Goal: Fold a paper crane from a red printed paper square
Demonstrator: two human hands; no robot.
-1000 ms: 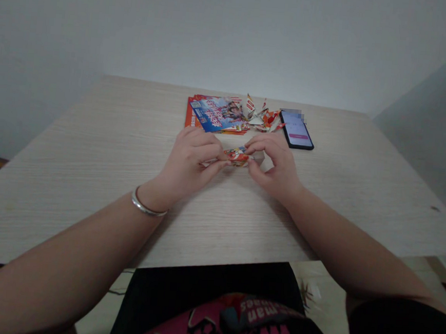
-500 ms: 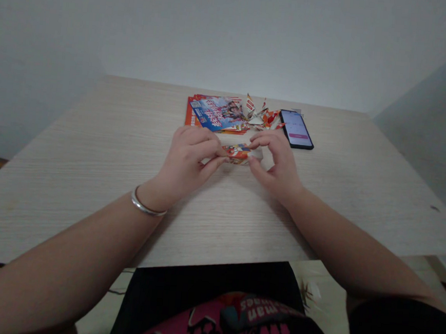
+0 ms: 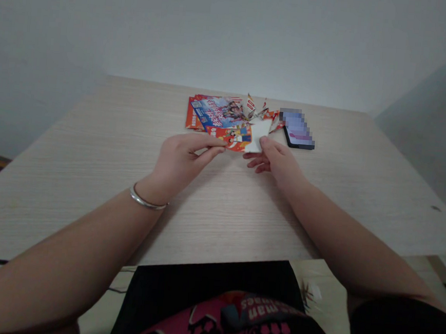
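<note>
A small printed paper, red and orange with a white back, is held between both hands just above the wooden table. My left hand, with a silver bangle at its wrist, pinches the paper's left end. My right hand pinches the white right flap, which stands raised. Behind the paper lie a stack of colourful leaflets and several folded paper figures.
A dark phone with a lit screen lies to the right of the folded figures. White walls stand behind and to the right of the table. The table's near edge runs just above my lap.
The paper was bunched small between my fingertips; now it is spread wider, its white flap lifted by my right hand. Both hands moved slightly away from me.
</note>
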